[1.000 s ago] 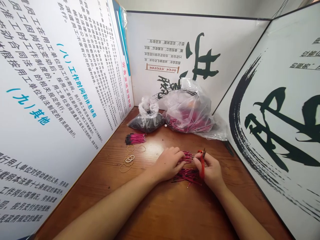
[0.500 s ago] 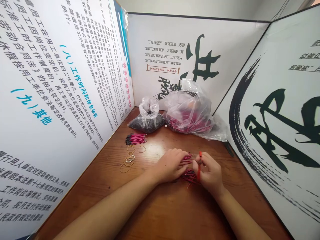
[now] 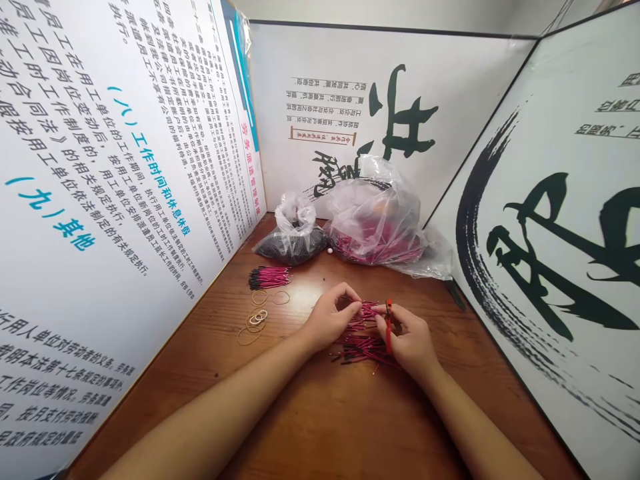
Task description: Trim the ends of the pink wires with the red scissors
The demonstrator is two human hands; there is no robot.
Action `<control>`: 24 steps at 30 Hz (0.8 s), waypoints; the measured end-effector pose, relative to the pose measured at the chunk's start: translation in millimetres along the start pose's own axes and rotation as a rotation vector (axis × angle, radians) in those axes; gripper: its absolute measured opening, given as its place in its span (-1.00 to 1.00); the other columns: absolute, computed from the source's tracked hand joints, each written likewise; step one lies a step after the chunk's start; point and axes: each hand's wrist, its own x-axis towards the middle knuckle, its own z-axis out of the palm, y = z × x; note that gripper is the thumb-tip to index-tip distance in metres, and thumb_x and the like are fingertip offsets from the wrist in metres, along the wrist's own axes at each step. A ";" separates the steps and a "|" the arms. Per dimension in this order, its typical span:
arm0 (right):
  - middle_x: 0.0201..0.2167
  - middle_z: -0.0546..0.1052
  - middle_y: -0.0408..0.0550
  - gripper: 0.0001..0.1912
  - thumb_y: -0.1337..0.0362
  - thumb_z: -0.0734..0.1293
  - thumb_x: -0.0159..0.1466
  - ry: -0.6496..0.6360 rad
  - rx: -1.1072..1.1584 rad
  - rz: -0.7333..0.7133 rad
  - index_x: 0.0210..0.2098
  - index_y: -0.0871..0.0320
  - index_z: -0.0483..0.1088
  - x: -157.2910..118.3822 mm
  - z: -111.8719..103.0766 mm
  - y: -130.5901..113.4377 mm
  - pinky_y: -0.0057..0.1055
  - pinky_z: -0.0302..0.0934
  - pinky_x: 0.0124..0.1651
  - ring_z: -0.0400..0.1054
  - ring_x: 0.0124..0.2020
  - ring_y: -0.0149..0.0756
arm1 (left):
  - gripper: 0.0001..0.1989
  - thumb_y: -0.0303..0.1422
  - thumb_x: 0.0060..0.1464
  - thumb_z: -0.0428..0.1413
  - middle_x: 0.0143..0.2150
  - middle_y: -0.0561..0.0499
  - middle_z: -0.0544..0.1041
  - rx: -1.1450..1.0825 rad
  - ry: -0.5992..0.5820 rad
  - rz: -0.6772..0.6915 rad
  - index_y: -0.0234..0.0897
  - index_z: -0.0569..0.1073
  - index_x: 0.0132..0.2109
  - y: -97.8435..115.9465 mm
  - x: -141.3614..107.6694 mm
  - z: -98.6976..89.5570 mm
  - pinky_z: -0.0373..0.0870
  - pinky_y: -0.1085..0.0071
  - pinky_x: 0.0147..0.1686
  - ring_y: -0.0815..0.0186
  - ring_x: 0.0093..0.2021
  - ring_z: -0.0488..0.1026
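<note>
In the head view, my left hand point(image 3: 334, 319) is closed in a pinch, thumb and forefinger meeting at a loose pile of thin pink wires point(image 3: 364, 319). What lies between those fingertips is too small to make out. Opposite it, my right hand point(image 3: 413, 343) is curled round a small orange-red tool point(image 3: 389, 327) with a dark middle; its exact kind is unclear. The right fingertips reach the same pile's right side. Nearer to me lies a second pile of pink wires with black ends point(image 3: 363, 349), partly under the right hand.
A neat row of pink-and-black wires point(image 3: 270, 277) lies at the left, with several rubber bands point(image 3: 259, 298) below it. Behind stand a clear bag of black pieces point(image 3: 290, 245) and a larger bag of pink wires point(image 3: 375, 233). Printed panels point(image 3: 345, 73) enclose the table.
My left hand has lifted from lying flat over the wires into a pinch, uncovering more of both piles. The right hand, still with the orange-red tool, has shifted slightly left.
</note>
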 end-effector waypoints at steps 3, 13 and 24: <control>-0.30 0.51 -0.13 -0.74 0.10 0.29 0.39 -0.024 -0.006 0.054 -0.19 0.19 0.44 -1.1 1.9 3.7 -0.37 0.37 -0.27 0.41 -0.36 -0.42 | -0.91 -0.36 0.22 0.03 -0.35 0.02 0.50 0.004 -0.008 -0.005 -0.29 0.35 -0.26 -0.6 1.8 -2.4 0.40 0.45 -0.31 0.35 -0.34 0.46; -0.26 0.52 -0.11 -0.73 0.11 0.31 0.37 -0.083 -0.026 0.185 -0.14 0.20 0.44 2.3 2.9 10.0 -0.33 0.38 -0.23 0.43 -0.32 -0.40 | -0.89 -0.50 0.08 -0.01 -0.32 0.01 0.46 0.289 -0.018 0.025 -0.25 0.38 -0.35 -6.3 7.9 -22.6 0.32 0.31 -0.17 0.25 -0.24 0.36; -0.33 0.50 -0.16 -0.72 0.10 0.31 0.37 0.011 -0.102 0.371 -0.20 0.22 0.44 3.0 -5.7 18.6 -0.39 0.36 -0.31 0.41 -0.39 -0.42 | -0.66 -0.56 -0.12 0.01 -0.04 -0.05 0.40 0.525 -0.279 0.096 -0.18 0.38 -0.15 1.7 0.3 -24.6 0.27 0.16 0.09 0.13 0.02 0.29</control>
